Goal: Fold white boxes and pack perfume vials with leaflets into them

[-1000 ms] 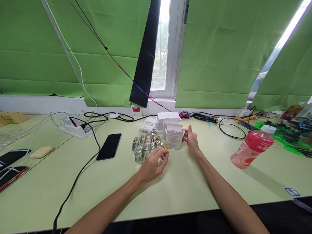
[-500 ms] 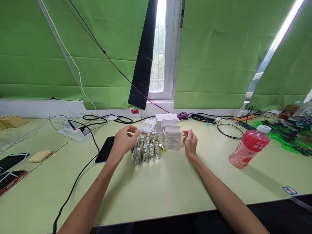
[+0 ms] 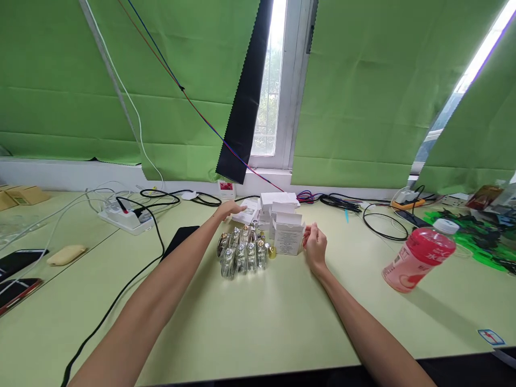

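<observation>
My left hand (image 3: pixel 230 209) reaches past the bottles to a white carton (image 3: pixel 247 213) lying flat behind them; its thumb points at the carton, its fingers look stretched out and partly hidden, and I see no grip. My right hand (image 3: pixel 315 244) rests on the table with loosely curled fingers, close against the right side of an upright white box (image 3: pixel 288 238) with small print and a raised flap. Between my arms stand several small clear glass bottles (image 3: pixel 242 258) with metallic necks, in tight rows. A gold cap (image 3: pixel 272 252) lies beside them.
More white boxes (image 3: pixel 278 198) stand behind. A pink drink bottle (image 3: pixel 419 258) stands at the right. To the left are a dark phone (image 3: pixel 181 236), partly under my arm, a power strip (image 3: pixel 128 221), black cables and a cream-coloured case (image 3: pixel 66 255). Green plastic pieces (image 3: pixel 467 231) lie far right.
My left hand has moved forward from above the bottles' left side to the flat carton behind them. My right hand stays beside the upright box. The view has shifted slightly.
</observation>
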`<action>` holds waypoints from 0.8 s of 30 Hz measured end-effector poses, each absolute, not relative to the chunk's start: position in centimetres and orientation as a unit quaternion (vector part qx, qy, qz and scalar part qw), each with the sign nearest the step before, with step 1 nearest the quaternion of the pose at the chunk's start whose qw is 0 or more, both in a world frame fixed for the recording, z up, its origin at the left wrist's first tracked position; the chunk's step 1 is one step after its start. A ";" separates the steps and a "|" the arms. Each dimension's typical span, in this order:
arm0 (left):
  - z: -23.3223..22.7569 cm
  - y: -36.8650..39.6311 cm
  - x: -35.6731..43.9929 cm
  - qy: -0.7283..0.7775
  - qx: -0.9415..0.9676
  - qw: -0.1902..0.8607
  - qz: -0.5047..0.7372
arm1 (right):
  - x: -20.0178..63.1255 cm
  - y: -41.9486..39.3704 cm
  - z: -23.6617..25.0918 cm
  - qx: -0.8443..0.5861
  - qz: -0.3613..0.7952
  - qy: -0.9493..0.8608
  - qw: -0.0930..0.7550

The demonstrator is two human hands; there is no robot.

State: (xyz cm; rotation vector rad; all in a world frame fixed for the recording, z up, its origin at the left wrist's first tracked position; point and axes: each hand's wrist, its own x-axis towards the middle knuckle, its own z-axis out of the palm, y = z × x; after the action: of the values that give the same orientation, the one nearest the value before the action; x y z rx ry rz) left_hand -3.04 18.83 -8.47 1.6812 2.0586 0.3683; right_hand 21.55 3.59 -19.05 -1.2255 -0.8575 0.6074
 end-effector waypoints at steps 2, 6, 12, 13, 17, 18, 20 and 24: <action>-9.0 19.8 -3.1 0.751 0.603 0.250 0.102 | 21.5 3.7 -19.1 -0.549 0.276 -0.384 0.689; -10.1 21.0 -3.3 0.743 0.604 0.279 0.071 | 21.4 4.0 -19.2 -0.552 0.279 -0.385 0.685; -11.9 22.1 -3.3 0.739 0.598 0.309 0.042 | 21.2 3.9 -19.1 -0.558 0.276 -0.389 0.679; -12.0 22.2 -3.3 0.739 0.596 0.312 0.040 | 21.2 3.8 -19.0 -0.559 0.275 -0.389 0.679; -12.4 22.4 -3.8 0.738 0.597 0.310 0.044 | 21.1 3.8 -19.1 -0.560 0.276 -0.390 0.676; -12.4 22.3 -3.9 0.738 0.600 0.307 0.045 | 21.1 3.9 -19.1 -0.561 0.276 -0.390 0.676; -12.5 22.1 -4.1 0.737 0.605 0.297 0.049 | 21.1 3.9 -19.2 -0.561 0.276 -0.390 0.675; -12.8 21.8 -4.3 0.736 0.618 0.268 0.068 | 21.1 3.8 -19.2 -0.563 0.275 -0.394 0.673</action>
State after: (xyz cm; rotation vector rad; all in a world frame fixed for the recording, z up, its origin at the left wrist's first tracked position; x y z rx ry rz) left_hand -4.26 21.79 -12.82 1.6681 1.9839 0.1835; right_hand 21.08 3.83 -19.20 -1.2680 -0.8864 0.6184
